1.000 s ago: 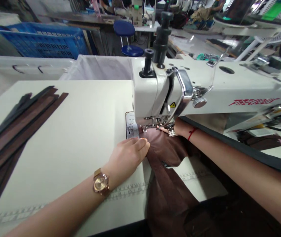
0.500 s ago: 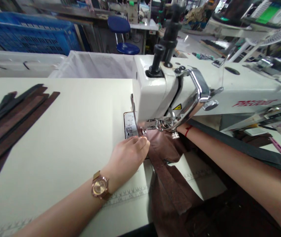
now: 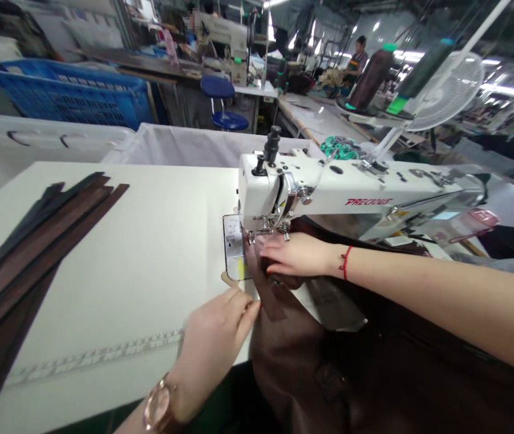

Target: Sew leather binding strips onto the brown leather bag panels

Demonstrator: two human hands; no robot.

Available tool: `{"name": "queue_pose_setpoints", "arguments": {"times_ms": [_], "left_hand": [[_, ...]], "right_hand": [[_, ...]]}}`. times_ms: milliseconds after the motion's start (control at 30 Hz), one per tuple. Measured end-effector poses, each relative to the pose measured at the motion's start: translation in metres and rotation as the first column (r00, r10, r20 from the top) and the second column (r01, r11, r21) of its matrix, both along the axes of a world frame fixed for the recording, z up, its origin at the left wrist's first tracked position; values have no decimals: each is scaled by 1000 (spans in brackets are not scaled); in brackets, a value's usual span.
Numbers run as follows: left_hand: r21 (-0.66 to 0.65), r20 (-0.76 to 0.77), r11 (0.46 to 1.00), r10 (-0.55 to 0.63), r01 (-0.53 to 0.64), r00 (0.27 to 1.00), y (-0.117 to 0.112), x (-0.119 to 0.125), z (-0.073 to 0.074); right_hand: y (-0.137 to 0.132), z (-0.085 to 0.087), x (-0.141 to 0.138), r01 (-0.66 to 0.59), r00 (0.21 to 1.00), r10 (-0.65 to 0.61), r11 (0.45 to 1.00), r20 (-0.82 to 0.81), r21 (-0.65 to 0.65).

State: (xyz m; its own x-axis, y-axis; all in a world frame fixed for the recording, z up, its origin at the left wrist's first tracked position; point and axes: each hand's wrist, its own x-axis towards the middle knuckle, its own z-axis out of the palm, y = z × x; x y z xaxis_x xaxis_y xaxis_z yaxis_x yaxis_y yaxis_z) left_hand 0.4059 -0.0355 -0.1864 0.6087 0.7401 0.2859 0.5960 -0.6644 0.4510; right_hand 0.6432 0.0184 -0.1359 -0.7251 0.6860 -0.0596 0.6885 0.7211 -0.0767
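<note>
L hand [image 3: 216,328] is curling, thumb & fingertips pinching brown cloth [image 3: 284,343] at its L edge, nr table [image 3: 161,241] front. R hand [image 3: 299,253] is lying mostly open, fingers stretching out & pressing on cloth w/o gripping, just beside machine [image 3: 257,196] foot [image 3: 252,237]. Cloth is running from under foot toward wearer, bunching dark below R arm. Strips [image 3: 53,238] are lying overlapped, far L on table.
</note>
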Motion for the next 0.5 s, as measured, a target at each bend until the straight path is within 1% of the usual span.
{"name": "queue_pose_setpoints", "arguments": {"times_ms": [67, 100, 133, 167, 233, 300, 333, 367, 433, 467, 500], "left_hand": [[-81, 30, 994, 76, -74, 997, -16, 2, -1], [-106, 45, 990, 95, -90, 994, -23, 3, -2], [-112, 47, 989, 102, -97, 994, -31, 3, -3], [-95, 31, 989, 114, -111, 993, -38, 4, -4], [-24, -24, 986, 166, -167, 986, -54, 4, -6], [6, -54, 970, 243, -243, 969, -70, 4, -8], [-18, -48, 965, 261, -262, 964, -76, 4, -10], [-63, -37, 964, 256, -257, 966, -80, 5, -11], [-188, 5, 962, 201, -197, 980, -84, 6, -11], [-265, 50, 951, 179, -159, 983, -83, 6, -11], [-354, 107, 928, 166, -119, 980, -79, 4, -9]], "right_hand": [[-22, 9, -18, -164, 986, 165, 986, 14, -10], [-32, 10, -27, -200, 979, 200, 980, 37, -3], [-39, 10, -35, -210, 975, 209, 978, 72, 7], [-44, 10, -42, -199, 975, 195, 980, 108, 18], [-48, 10, -51, -136, 981, 130, 990, 145, 33], [-44, 15, -51, -64, 991, 63, 998, 117, 4], [-40, 20, -48, -44, 995, 47, 998, 92, -35], [-37, 26, -44, -40, 996, 46, 996, 70, -84], [-29, 37, -33, -78, 996, 86, 979, 38, -187], [-26, 42, -27, -104, 994, 111, 968, 21, -228], [-24, 45, -20, -123, 992, 127, 960, 2, -253]]}}
